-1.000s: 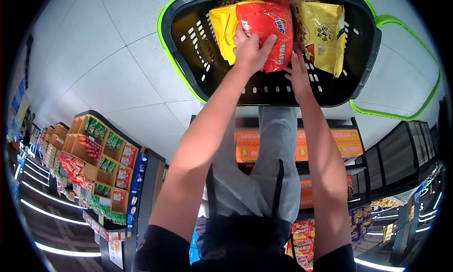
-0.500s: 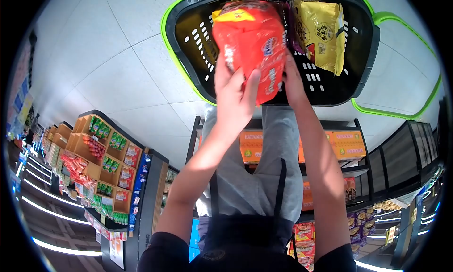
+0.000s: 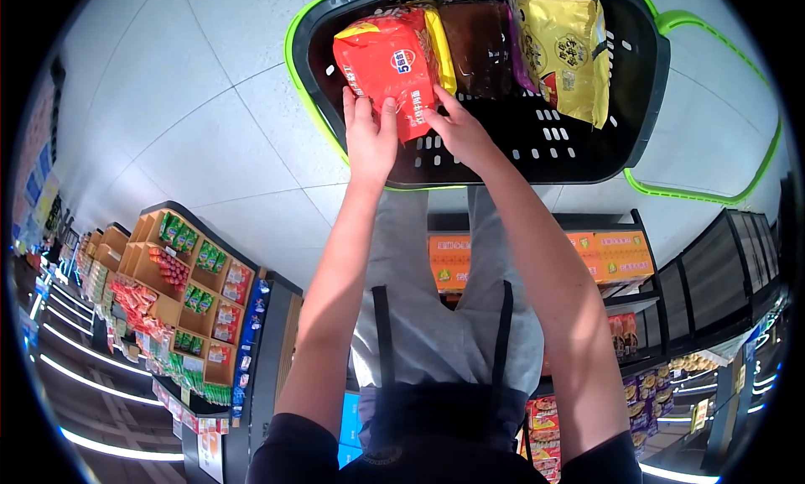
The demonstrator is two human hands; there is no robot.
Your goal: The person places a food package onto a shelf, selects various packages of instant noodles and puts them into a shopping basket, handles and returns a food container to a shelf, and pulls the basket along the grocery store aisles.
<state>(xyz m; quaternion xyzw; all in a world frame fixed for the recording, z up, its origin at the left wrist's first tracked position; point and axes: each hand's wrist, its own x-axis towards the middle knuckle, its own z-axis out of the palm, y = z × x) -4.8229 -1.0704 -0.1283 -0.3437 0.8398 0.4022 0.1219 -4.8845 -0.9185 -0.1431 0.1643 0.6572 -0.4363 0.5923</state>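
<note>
A red package (image 3: 390, 65) lies at the left side of the black basket (image 3: 545, 161), over a yellow package (image 3: 439, 52). My left hand (image 3: 371, 136) touches its lower left edge, fingers apart. At its lower right corner is my right hand (image 3: 461, 132), with thumb and fingers spread around the corner. Beside them in the basket are a dark brown package (image 3: 476, 48) and a gold package (image 3: 566, 56), with a purple one (image 3: 521, 52) partly hidden between these two.
The basket's green handle (image 3: 755, 178) hangs out to the right over the tiled floor (image 3: 243, 140). Shelves with snack packs (image 3: 197, 299) stand at the left. Orange boxes (image 3: 608, 256) are on a rack behind my legs.
The red package has moved left and down onto the yellow one, uncovering the dark brown package. Both hands moved left with it, and their hold looks looser.
</note>
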